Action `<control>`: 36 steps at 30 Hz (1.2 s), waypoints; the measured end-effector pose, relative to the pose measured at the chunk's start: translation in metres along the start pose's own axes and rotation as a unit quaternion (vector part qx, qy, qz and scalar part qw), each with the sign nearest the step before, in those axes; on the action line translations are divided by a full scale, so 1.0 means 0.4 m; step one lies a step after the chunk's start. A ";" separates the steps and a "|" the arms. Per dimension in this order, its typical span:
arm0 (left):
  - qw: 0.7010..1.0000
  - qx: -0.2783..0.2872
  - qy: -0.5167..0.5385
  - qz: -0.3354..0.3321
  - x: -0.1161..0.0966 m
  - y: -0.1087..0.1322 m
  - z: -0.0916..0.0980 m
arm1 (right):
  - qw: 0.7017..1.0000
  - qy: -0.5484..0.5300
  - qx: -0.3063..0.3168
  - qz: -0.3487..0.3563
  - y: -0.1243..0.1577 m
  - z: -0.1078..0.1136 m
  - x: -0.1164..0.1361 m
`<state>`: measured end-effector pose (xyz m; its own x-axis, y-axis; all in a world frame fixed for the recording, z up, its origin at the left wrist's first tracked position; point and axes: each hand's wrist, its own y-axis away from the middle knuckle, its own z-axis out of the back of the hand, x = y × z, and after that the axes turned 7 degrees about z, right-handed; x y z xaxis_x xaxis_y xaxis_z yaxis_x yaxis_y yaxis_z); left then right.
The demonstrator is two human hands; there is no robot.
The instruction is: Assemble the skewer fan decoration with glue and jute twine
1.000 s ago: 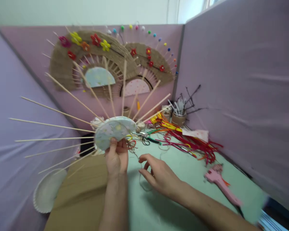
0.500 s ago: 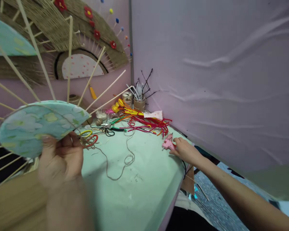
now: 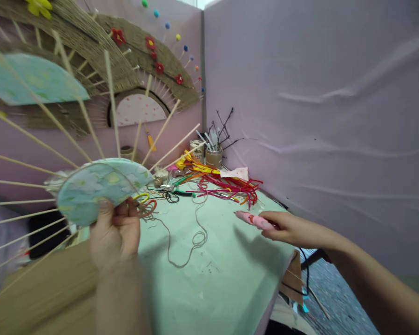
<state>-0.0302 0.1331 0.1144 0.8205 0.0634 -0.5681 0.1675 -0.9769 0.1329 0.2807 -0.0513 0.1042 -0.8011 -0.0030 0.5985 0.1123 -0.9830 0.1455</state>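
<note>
Your left grip (image 3: pixel 117 228) pinches the stick-ribbed fan (image 3: pixel 97 184) by its half-disc's (image 3: pixel 106 186) lower edge, raised at left; your right grip (image 3: pixel 282 226) clasps the pink glue gun (image 3: pixel 256 221) above the bench (image 3: pixel 209 298). Fan looks light, sticks (image 3: pixel 112 107) snappable: favour the half-disc. Gun likely rigid; avoid its nozzle (image 3: pixel 237 213).

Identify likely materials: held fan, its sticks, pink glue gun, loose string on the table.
Fan: matte paper or fabric centre, judging by the soft floral print; can't tell which.
Sticks: probably bare wood or bamboo; pale, straight, no obvious gloss.
Glue gun: likely plastic, given its even pink body; finish blurred.
String: probably twine or yarn; dull beige, limp loops, fibre unclear.
</note>
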 end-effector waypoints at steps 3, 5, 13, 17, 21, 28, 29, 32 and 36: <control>1.000 0.031 -0.002 -0.004 0.020 -0.006 0.016 | 0.972 -0.175 -0.119 0.099 -0.043 0.002 0.078; 0.998 0.054 -0.009 0.005 0.029 -0.008 0.027 | 0.933 -0.268 -0.211 0.112 -0.093 -0.009 0.129; 0.998 0.059 0.011 -0.018 0.008 -0.022 0.061 | 0.883 -0.359 -0.162 0.256 -0.275 -0.017 0.317; 0.998 0.054 0.000 -0.039 0.003 -0.036 0.076 | 0.892 -0.283 -0.190 0.296 -0.316 -0.018 0.330; 0.999 0.036 -0.005 -0.033 0.020 -0.045 0.085 | 0.886 -0.249 -0.223 0.321 -0.337 -0.025 0.296; 0.998 0.043 -0.041 -0.027 0.065 -0.053 0.095 | 0.892 -0.204 -0.222 0.337 -0.363 -0.018 0.246; 0.998 0.043 -0.049 -0.023 0.069 -0.054 0.097 | 0.892 -0.198 -0.223 0.340 -0.368 -0.019 0.244; 0.997 0.035 -0.062 -0.020 0.077 -0.053 0.099 | 0.896 -0.188 -0.227 0.332 -0.379 -0.021 0.238; 0.997 0.036 -0.065 -0.027 0.075 -0.052 0.098 | 0.893 -0.192 -0.230 0.337 -0.385 -0.025 0.231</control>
<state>-0.0306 0.1472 0.0627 0.7330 0.0936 -0.6737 0.1662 -0.9851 0.0439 0.1836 0.0979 0.1291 -0.3727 -0.6455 0.6666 0.1684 -0.7535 -0.6355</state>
